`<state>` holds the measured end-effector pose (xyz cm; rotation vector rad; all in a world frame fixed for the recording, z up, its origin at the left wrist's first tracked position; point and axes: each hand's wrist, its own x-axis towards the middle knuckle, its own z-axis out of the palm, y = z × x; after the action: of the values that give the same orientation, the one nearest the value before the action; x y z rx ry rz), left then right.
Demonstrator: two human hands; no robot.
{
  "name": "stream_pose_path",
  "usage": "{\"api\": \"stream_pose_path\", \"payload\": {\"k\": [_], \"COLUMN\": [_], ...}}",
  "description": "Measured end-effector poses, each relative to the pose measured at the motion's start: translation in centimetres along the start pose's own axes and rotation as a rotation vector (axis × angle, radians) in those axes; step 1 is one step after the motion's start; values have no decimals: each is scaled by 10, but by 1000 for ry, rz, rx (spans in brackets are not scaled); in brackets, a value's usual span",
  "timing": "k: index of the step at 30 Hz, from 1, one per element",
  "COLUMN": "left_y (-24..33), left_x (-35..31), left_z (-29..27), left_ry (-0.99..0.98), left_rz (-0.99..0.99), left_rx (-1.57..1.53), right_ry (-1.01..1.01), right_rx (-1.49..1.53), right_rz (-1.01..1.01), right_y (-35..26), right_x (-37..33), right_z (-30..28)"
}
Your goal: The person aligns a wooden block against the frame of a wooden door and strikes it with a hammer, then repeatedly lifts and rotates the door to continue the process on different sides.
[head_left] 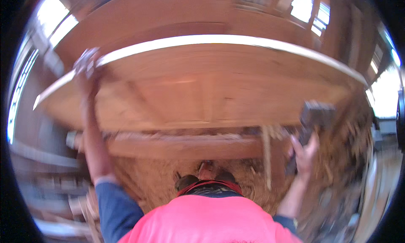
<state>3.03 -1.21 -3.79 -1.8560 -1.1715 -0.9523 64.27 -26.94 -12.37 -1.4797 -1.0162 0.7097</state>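
Observation:
A large wooden panel (181,87) with a pale long edge stands on its side in front of me. At the left end of that edge, my left hand (87,70) is closed over the top; its fingers are blurred by motion. My right hand (304,154) is wrapped round the handle of a hammer (317,113) with a dark, blocky head. The hammer is raised with its head up, near the panel's lower right part. Whether the head touches the panel I cannot tell.
Below the panel runs a thick wooden beam (185,147). Brown shavings or sawdust (147,175) cover the floor round my feet. More wood scraps (337,171) lie at the right. Behind the panel are big reddish-brown boards (177,15), with bright window openings (310,11) beyond.

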Motion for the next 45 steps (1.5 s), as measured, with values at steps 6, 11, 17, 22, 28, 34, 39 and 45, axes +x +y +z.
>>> {"api": "stream_pose_path", "payload": {"k": [6,11,17,22,28,34,39,45], "left_y": [-145,-151,-257,-265,-262,-273,-274,-274], "left_x": [-51,-81,-105,-102,-98,-115,-109,-101], "left_z": [-24,-44,-39,-37,-41,-38,-9,-3], "left_ry": [176,-73,-6,56,105,289,-211,190], "left_rz": [-203,-194,-276,-297,-437,-465,-356,-223], "left_rx": [123,20,107,-116,-466,-517,-229,-136], "right_ry": [-408,-646,-890,-777,-618,-1058,-1246,-904], "right_rx": [-24,-273,-152,-163,-592,-1077,-486,-33], "right_rz": [12,-387,-618,-1044,-1078,-932,-493,-589], "right_y": [-48,-145,-312,-425,-428,-399,-380,-322], "right_x": [-41,-93,-148,-151,-155,-171,-134,-152], "right_z": [151,346,580,730,908,945,903,717]}}
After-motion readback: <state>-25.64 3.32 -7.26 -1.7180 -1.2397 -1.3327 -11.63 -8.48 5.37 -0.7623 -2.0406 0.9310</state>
